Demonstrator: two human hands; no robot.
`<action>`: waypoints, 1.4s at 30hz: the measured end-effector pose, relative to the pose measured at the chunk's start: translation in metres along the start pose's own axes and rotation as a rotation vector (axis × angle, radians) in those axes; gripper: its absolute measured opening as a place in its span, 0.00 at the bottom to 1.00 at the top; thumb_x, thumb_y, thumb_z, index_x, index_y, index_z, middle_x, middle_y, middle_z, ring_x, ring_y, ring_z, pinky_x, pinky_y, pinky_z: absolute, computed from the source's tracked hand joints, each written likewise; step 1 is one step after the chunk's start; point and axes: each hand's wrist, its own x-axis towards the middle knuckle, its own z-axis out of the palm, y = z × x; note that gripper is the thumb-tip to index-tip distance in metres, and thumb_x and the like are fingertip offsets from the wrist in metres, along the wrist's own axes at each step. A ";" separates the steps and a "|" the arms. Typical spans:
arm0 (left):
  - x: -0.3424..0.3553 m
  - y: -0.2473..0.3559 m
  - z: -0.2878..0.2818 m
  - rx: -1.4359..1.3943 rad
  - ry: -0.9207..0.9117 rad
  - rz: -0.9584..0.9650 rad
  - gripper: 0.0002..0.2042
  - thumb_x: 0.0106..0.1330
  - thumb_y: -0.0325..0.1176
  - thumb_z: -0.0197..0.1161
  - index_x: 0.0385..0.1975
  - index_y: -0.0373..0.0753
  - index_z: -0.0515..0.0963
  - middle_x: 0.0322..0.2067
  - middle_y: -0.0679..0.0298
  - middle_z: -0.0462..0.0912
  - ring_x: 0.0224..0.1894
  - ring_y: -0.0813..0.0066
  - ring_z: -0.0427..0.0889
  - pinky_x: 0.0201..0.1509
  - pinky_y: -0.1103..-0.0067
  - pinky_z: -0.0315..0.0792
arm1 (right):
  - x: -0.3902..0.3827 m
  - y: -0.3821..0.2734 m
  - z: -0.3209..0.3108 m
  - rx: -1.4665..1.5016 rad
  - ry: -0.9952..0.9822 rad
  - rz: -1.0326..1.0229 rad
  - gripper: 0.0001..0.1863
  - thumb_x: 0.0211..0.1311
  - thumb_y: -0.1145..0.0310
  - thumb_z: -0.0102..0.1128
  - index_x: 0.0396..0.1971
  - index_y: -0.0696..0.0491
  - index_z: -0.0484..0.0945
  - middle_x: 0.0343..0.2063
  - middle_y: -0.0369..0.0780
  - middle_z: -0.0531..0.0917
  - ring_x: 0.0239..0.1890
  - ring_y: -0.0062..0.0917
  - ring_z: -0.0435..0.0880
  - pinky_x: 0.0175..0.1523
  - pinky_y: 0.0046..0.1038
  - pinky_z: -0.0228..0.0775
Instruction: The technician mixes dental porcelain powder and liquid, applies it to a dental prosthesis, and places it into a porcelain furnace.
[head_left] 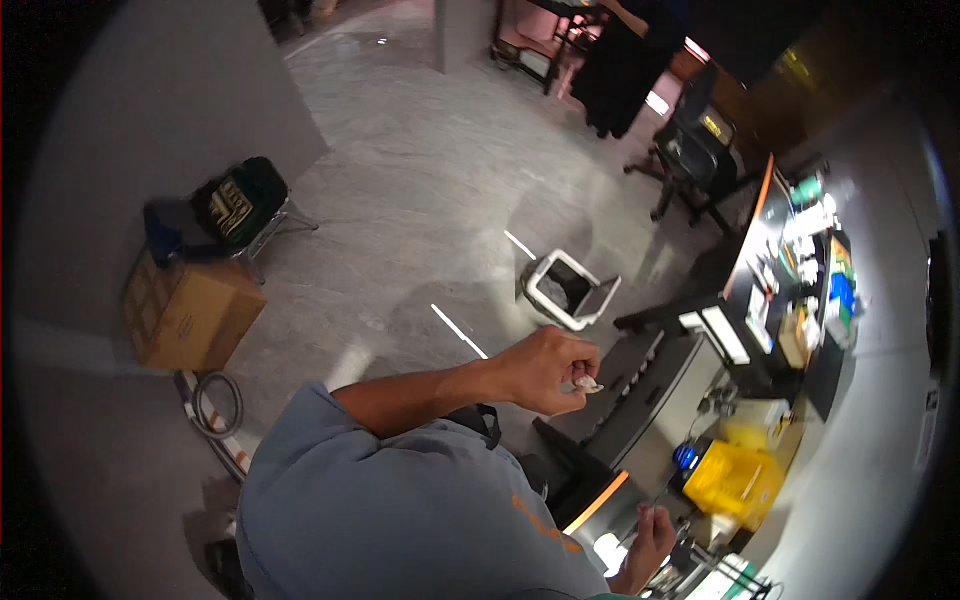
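My left hand is raised in front of my grey-shirted shoulder, fingers pinched on a small pale crumpled scrap. It hovers over the floor, short of a grey drawer unit and below a white bin with its lid swung open. My right hand shows at the bottom edge, fingers curled upward beside a yellow box on the desk. Whether it holds anything is too small to tell.
A cluttered desk runs along the right. A cardboard box, a folding chair with a dark bag and a coiled hose sit at left. A black office chair and a person in dark clothes stand far back.
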 end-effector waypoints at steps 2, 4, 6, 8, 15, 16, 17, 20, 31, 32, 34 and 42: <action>-0.020 0.002 -0.028 0.022 0.133 -0.040 0.08 0.51 0.27 0.68 0.30 0.34 0.80 0.23 0.62 0.80 0.24 0.75 0.78 0.31 0.78 0.74 | 0.041 -0.032 0.030 -0.093 -0.112 -0.071 0.07 0.69 0.73 0.61 0.32 0.60 0.77 0.29 0.34 0.79 0.34 0.15 0.73 0.44 0.20 0.64; -0.034 0.003 -0.047 0.056 0.265 -0.097 0.08 0.50 0.27 0.68 0.30 0.34 0.80 0.24 0.63 0.81 0.25 0.78 0.78 0.32 0.79 0.74 | 0.075 -0.049 0.052 -0.135 -0.182 -0.134 0.06 0.69 0.72 0.62 0.34 0.60 0.78 0.29 0.33 0.78 0.33 0.14 0.72 0.41 0.19 0.64; -0.044 0.001 -0.058 0.077 0.345 -0.123 0.08 0.50 0.26 0.68 0.30 0.34 0.80 0.24 0.63 0.82 0.25 0.79 0.78 0.32 0.80 0.74 | 0.102 -0.067 0.077 -0.045 -0.276 -0.227 0.06 0.68 0.72 0.63 0.33 0.59 0.79 0.28 0.33 0.79 0.32 0.13 0.72 0.39 0.18 0.63; -0.047 -0.004 -0.067 0.090 0.426 -0.178 0.08 0.49 0.26 0.68 0.30 0.33 0.80 0.24 0.63 0.82 0.25 0.80 0.78 0.32 0.80 0.74 | 0.127 -0.073 0.098 -0.021 -0.330 -0.237 0.06 0.68 0.72 0.64 0.32 0.58 0.79 0.27 0.33 0.79 0.31 0.13 0.73 0.38 0.18 0.63; -0.035 -0.020 -0.092 0.138 0.646 -0.270 0.07 0.52 0.26 0.69 0.30 0.34 0.80 0.23 0.64 0.81 0.25 0.80 0.79 0.30 0.80 0.73 | 0.205 -0.106 0.169 0.008 -0.453 -0.255 0.06 0.63 0.73 0.68 0.35 0.60 0.82 0.26 0.37 0.83 0.28 0.19 0.83 0.37 0.20 0.75; -0.030 -0.026 -0.095 0.155 0.651 -0.271 0.07 0.53 0.27 0.69 0.30 0.34 0.80 0.22 0.64 0.81 0.25 0.81 0.79 0.30 0.80 0.72 | 0.219 -0.107 0.176 0.061 -0.466 -0.249 0.06 0.62 0.74 0.69 0.35 0.60 0.83 0.27 0.38 0.84 0.30 0.20 0.84 0.37 0.21 0.76; -0.022 -0.029 -0.098 0.162 0.661 -0.276 0.07 0.53 0.27 0.69 0.30 0.34 0.80 0.22 0.64 0.81 0.25 0.81 0.79 0.30 0.80 0.72 | 0.233 -0.107 0.184 0.118 -0.479 -0.240 0.06 0.60 0.76 0.70 0.35 0.61 0.83 0.27 0.39 0.84 0.32 0.21 0.85 0.38 0.22 0.76; 0.006 -0.041 -0.111 0.186 0.703 -0.292 0.07 0.54 0.26 0.69 0.31 0.34 0.80 0.23 0.65 0.82 0.25 0.81 0.79 0.30 0.81 0.71 | 0.289 -0.109 0.207 0.207 -0.480 -0.290 0.07 0.58 0.79 0.72 0.33 0.62 0.82 0.30 0.41 0.84 0.34 0.23 0.86 0.41 0.24 0.78; 0.110 -0.119 -0.195 0.260 0.838 -0.352 0.07 0.54 0.26 0.69 0.31 0.34 0.81 0.24 0.64 0.83 0.25 0.82 0.79 0.30 0.82 0.71 | 0.459 -0.185 0.376 0.309 -0.565 -0.177 0.09 0.58 0.77 0.71 0.33 0.58 0.77 0.31 0.40 0.85 0.37 0.24 0.85 0.46 0.22 0.77; 0.118 -0.124 -0.206 0.265 0.869 -0.348 0.07 0.53 0.25 0.69 0.32 0.34 0.81 0.23 0.65 0.83 0.25 0.82 0.79 0.30 0.82 0.71 | 0.468 -0.191 0.398 0.316 -0.635 -0.167 0.08 0.59 0.77 0.70 0.35 0.59 0.78 0.31 0.41 0.85 0.36 0.24 0.85 0.45 0.22 0.77; 0.129 -0.144 -0.230 0.258 0.884 -0.379 0.07 0.53 0.25 0.69 0.32 0.34 0.81 0.23 0.65 0.83 0.25 0.82 0.79 0.30 0.82 0.71 | 0.482 -0.202 0.444 0.318 -0.706 -0.160 0.08 0.60 0.77 0.69 0.37 0.60 0.79 0.31 0.41 0.85 0.35 0.24 0.85 0.44 0.22 0.77; 0.185 -0.206 -0.382 0.285 0.876 -0.474 0.07 0.53 0.25 0.70 0.31 0.36 0.81 0.23 0.65 0.82 0.24 0.81 0.79 0.28 0.80 0.68 | 0.535 -0.247 0.619 0.245 -0.832 -0.078 0.14 0.66 0.77 0.63 0.50 0.66 0.80 0.35 0.41 0.84 0.30 0.21 0.81 0.37 0.20 0.74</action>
